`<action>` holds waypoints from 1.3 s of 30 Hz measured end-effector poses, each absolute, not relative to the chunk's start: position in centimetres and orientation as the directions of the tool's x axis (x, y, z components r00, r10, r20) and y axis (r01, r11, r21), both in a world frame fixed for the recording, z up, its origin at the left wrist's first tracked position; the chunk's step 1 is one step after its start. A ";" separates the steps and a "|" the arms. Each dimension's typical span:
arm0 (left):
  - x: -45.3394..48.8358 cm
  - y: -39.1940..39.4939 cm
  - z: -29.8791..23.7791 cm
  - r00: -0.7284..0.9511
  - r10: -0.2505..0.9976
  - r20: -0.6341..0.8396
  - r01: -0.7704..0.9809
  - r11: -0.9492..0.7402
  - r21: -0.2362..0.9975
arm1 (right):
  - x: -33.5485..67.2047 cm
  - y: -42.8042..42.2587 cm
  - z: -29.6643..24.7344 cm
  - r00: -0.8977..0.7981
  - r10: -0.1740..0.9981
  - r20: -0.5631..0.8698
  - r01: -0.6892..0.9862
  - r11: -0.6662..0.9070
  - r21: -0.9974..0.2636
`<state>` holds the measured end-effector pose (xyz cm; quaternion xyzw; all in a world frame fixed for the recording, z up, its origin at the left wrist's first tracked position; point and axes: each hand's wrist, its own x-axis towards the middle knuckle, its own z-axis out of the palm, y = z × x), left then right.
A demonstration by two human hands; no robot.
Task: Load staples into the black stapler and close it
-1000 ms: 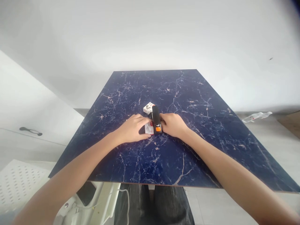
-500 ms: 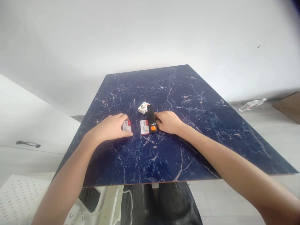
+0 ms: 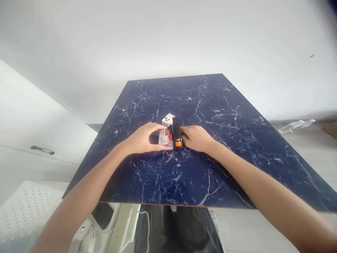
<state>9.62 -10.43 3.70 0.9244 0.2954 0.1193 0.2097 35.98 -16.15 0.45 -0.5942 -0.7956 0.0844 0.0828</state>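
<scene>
My left hand (image 3: 143,138) pinches a small red-and-white box (image 3: 163,138) between its thumb and fingers, at the left of a black stapler (image 3: 176,127) with an orange patch at its near end. A second red-and-white box (image 3: 171,143) is partly covered by the held one and lies against the stapler's left side. My right hand (image 3: 196,137) is closed at the stapler's right side, its fingertips partly hidden. A small white box (image 3: 167,120) with a dark picture on it sits tilted just beyond, touching or nearly touching the stapler's far end.
The dark blue marble-patterned table (image 3: 176,186) has its near edge close to my legs. A white wall (image 3: 168,38) rises behind it. On the left stand a white cabinet with a dark handle (image 3: 42,150) and a perforated white panel (image 3: 28,207). A clear plastic item (image 3: 296,125) lies on the floor.
My left hand has carried its box rightward until it overlaps the second box beside the stapler. My right hand stays at the stapler. The whole view has shifted slightly.
</scene>
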 end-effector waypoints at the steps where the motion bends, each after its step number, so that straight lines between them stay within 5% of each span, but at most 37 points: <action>1: 9.9 -10.7 3.5 0.797 0.594 0.104 0.494 -0.742 0.453 | 36.0 -16.2 0.5 -0.284 0.958 0.032 0.930 0.283 -0.236; 18: 11.3 -11.5 1.0 0.810 0.572 0.131 0.494 -0.785 0.373 | 36.1 -16.2 0.5 -0.296 0.955 0.029 0.923 0.294 -0.247; 31: 11.3 -11.6 0.5 0.760 0.644 0.084 0.521 -0.682 0.513 | 36.0 -16.1 0.5 -0.290 0.957 0.024 0.925 0.287 -0.248; 39: 11.1 -11.1 0.2 0.791 0.562 0.243 0.365 -0.752 0.549 | 36.0 -16.2 0.5 -0.294 0.956 0.010 0.928 0.288 -0.238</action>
